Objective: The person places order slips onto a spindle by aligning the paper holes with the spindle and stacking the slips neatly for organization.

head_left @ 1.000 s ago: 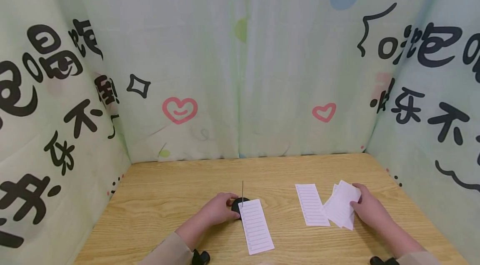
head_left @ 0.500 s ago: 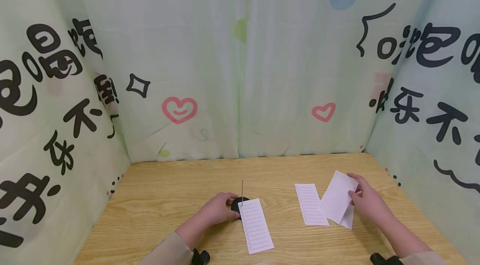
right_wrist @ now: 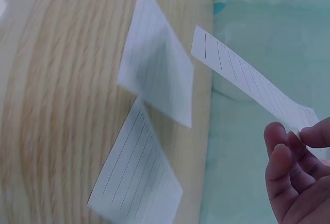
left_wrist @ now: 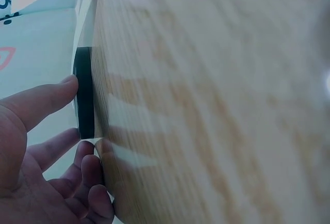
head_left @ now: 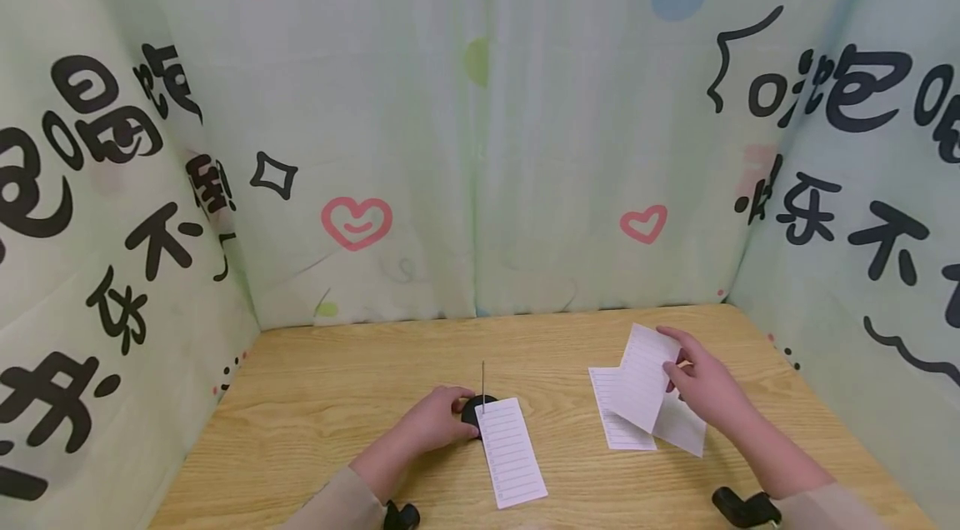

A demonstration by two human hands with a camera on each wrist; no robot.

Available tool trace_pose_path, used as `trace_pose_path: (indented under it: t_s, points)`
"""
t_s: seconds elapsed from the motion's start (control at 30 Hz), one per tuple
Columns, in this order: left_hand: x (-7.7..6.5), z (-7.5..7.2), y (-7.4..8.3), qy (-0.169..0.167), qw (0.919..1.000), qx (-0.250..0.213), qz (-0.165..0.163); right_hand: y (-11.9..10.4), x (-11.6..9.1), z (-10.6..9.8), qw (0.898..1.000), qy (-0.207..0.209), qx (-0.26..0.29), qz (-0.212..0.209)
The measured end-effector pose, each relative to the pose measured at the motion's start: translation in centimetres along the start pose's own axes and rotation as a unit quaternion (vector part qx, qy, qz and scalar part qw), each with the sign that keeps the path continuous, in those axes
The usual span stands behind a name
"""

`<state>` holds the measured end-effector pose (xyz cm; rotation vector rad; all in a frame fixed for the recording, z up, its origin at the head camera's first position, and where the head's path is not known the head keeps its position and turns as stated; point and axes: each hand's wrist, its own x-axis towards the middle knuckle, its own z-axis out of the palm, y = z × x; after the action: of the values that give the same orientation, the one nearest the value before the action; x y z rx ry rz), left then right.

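Observation:
My left hand (head_left: 438, 422) grips the edge of a round black base (head_left: 468, 412) with a thin upright metal spike (head_left: 483, 380), a bill spike. In the left wrist view, the thumb and a finger hold the black base (left_wrist: 85, 92) at its rim. A white lined paper slip (head_left: 513, 455) lies against the base, its upper corner at the spike; whether it is pierced is hard to tell. My right hand (head_left: 705, 384) pinches another lined slip (head_left: 641, 380), raised off the table. Below it lie a lined slip (head_left: 630, 437) and a paler slip (head_left: 681, 428).
The wooden table (head_left: 337, 397) is enclosed by printed curtains (head_left: 480, 180) at the back and both sides. In the right wrist view, two slips lie on the table, a near one (right_wrist: 136, 167) and a far one (right_wrist: 154, 62), their corners close together.
My right hand has lifted one slip from the pile on the right and carried it up and left, over the lined slip. The left hand, bill spike and slip beside it have stayed put.

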<state>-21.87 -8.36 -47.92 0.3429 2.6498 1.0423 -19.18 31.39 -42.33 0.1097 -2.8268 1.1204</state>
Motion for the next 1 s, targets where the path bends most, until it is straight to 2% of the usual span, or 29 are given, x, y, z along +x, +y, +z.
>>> trace_pose_path:
  t_s: [0.4,0.77,1.0]
  points:
    - [0.3,0.2,-0.4,0.005,0.9999,-0.001,0.017,-3.4,0.9,2.8,0.997,-0.028,0.065,-0.027]
    - [0.3,0.2,-0.5,0.0,1.0,-0.002,0.008,-7.0,1.8,5.8,0.991,-0.064,0.107,-0.057]
    - [0.4,0.4,-0.4,0.004,0.9999,0.005,0.011,-8.1,1.7,7.0,0.986,-0.084,0.124,-0.072]
